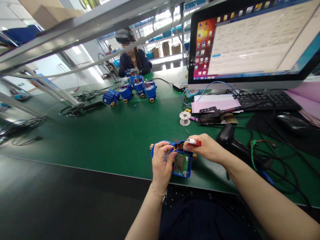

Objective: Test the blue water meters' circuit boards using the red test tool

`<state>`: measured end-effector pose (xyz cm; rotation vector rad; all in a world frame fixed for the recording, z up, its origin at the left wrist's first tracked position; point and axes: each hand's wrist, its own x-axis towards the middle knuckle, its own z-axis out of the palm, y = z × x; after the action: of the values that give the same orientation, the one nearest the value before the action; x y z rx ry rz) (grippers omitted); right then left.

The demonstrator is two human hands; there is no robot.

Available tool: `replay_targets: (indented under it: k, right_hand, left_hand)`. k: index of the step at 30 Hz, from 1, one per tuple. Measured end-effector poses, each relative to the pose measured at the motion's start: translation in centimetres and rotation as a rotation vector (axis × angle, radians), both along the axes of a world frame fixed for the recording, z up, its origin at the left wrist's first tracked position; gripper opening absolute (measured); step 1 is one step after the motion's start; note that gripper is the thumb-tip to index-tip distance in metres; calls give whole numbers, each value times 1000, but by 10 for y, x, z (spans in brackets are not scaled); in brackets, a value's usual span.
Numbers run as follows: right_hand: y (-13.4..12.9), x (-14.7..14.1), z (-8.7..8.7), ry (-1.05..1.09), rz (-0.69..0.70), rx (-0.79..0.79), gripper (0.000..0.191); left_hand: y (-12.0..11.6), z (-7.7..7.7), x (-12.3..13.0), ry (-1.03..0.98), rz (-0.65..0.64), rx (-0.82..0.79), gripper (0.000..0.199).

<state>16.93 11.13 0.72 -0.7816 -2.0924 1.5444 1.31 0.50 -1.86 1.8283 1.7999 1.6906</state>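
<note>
blue meter (180, 162) is set near the edge of the green bench (120, 140), partly covered by the left hand (162, 160), fingers curled; whether any thin wires (177, 144) are pinched there can't be made out. red-and-white tool (192, 141) is gripped in the right hand (205, 147).

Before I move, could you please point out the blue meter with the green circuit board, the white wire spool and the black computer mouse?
Blue meter (179, 162), head view: its grey display.
White wire spool (185, 118), head view: upper flange.
Black mouse (293, 124), head view: top shell.
</note>
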Motion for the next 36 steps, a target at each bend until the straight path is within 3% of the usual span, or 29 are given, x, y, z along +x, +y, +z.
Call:
replay_targets:
  k: [7, 10, 13, 15, 19, 24, 28, 30, 32, 34, 36]
  right_hand:
    - [5, -3, -1, 65, 10, -28, 25]
    - [9, -1, -8, 156, -153, -42, 31]
    - [6, 6, -19, 174, -348, -42, 37]
    - [0, 10, -26, 161, -401, -84, 40]
    - [-16, 16, -36, 127, -412, -117, 46]
    - [-26, 18, -44, 107, -361, -172, 51]
    - [-28, 19, -46, 74, -303, -157, 56]
    - [-29, 19, -44, 74, -278, -130, 54]
    - [-31, 21, -43, 52, -296, -95, 52]
    - [-32, 28, -47, 8, -361, -59, 49]
    - [-33, 40, -57, -38, -424, -16, 46]
  left_hand:
    - [7, 3, 3, -6, 27, -39, 9]
    - [15, 4, -6, -61, 12, -66, 19]
    - [27, 5, -22, -251, -97, -103, 39]
    - [34, 8, -36, -308, -193, -184, 56]
    - [38, 17, -59, 110, -359, -437, 82]
    - [38, 18, -71, 451, -354, -552, 96]
    - [37, 16, -64, 557, -215, -578, 100]
    - [34, 16, -52, 564, -48, -615, 96]
    - [27, 12, -36, 566, 198, -633, 86]
    - [18, 0, -22, 552, 439, -609, 73]
    - [9, -22, -15, 562, 555, -521, 71]
